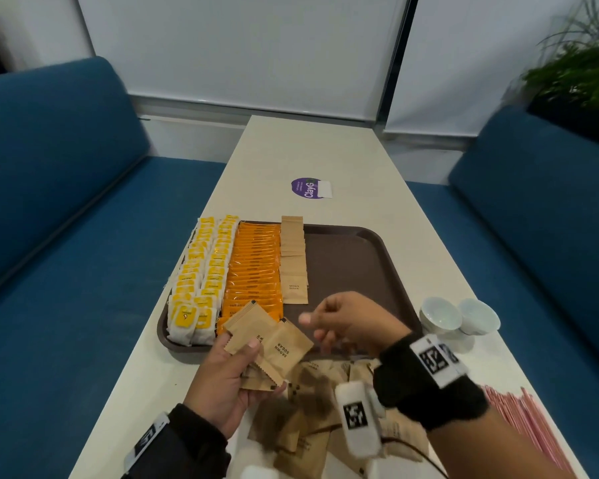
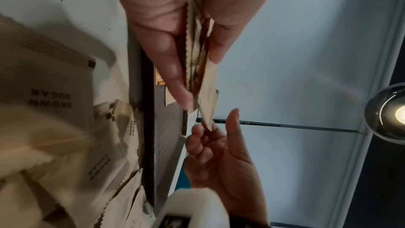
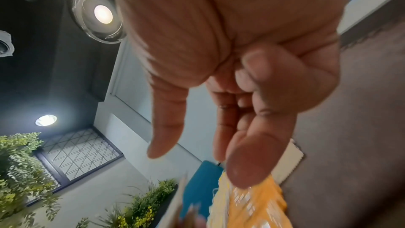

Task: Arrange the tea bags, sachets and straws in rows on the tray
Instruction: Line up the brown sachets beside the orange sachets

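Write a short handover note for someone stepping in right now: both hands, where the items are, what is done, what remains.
Left hand grips a fan of brown sugar sachets.
Right hand holds nothing, fingers loosely curled over the tray.
Done: two tea bag rows, an orange sachet row, a partial brown sugar row.
Left: the held sachets, the loose pile on the table, the pink straws.

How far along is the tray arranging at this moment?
Done: two tea bag rows and an orange sachet row fill the tray's left side. In hand: the brown sugar row is begun; the left hand holds a stack of brown sachets, the right hand empty beside it. Left: the loose brown sachets and the pink straws on the table.
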`<state>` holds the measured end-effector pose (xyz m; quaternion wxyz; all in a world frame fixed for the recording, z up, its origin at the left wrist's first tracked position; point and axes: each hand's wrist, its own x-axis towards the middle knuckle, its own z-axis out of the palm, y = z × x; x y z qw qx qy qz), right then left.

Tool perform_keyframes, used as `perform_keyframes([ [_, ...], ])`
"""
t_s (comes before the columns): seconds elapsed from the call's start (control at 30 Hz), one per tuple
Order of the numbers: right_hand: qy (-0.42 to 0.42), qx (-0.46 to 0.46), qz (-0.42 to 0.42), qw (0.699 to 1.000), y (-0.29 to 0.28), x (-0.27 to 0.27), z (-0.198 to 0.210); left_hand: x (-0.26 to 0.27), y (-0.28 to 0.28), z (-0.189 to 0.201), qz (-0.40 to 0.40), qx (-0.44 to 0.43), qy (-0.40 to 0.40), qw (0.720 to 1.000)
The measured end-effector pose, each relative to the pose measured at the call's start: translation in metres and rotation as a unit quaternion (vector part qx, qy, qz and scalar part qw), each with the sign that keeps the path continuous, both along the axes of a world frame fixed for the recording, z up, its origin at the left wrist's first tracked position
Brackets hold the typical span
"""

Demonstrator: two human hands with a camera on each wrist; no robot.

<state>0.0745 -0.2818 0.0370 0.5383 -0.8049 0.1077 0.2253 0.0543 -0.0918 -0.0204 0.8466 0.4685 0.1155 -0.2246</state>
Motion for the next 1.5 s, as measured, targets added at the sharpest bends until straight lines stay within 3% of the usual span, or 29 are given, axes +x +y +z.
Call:
perform_keyframes([
  [0.1, 0.005, 0.011, 0.010, 1.000, 0.008, -0.027, -0.015, -0.002, -0.003, -0.001, -0.005, 0.014, -0.014, 1.000],
  [0.2, -0.006, 0.043, -0.035, 0.998, 0.015, -0.040, -0.028, -0.004, -0.005, -0.003, -0.011, 0.026, -0.024, 0.999],
  [0.5, -0.012, 0.106, -0.109, 0.988, 0.023, -0.042, -0.034, -0.008, -0.010, -0.008, -0.028, 0.073, -0.062, 0.995],
  [0.73, 0.011, 0.131, -0.036, 0.991, 0.029, -0.045, -0.039, -0.004, -0.009, -0.017, -0.010, 0.141, -0.088, 0.986],
  [0.87, 0.017, 0.207, -0.086, 0.974, 0.016, -0.037, -0.028, -0.001, -0.005, -0.015, 0.009, 0.131, -0.083, 0.988],
  [0.93, -0.014, 0.177, -0.109, 0.978, 0.005, -0.029, -0.020, 0.000, -0.002, -0.015, 0.008, 0.114, -0.071, 0.991],
  [1.07, -0.069, 0.030, -0.133, 0.988, -0.015, -0.001, -0.007, 0.002, 0.003, -0.016, 0.012, 0.096, -0.054, 0.994],
  [1.2, -0.068, 0.048, -0.159, 0.984, -0.022, 0.033, -0.001, 0.004, 0.004, -0.017, 0.018, 0.085, -0.042, 0.995],
  [1.37, -0.018, -0.051, -0.063, 0.997, -0.020, 0.071, -0.008, 0.007, 0.005, -0.017, 0.026, 0.083, -0.042, 0.995],
  [1.5, 0.010, -0.147, -0.009, 0.989, -0.012, 0.095, -0.024, 0.008, 0.007, -0.016, 0.029, 0.074, -0.042, 0.996],
])
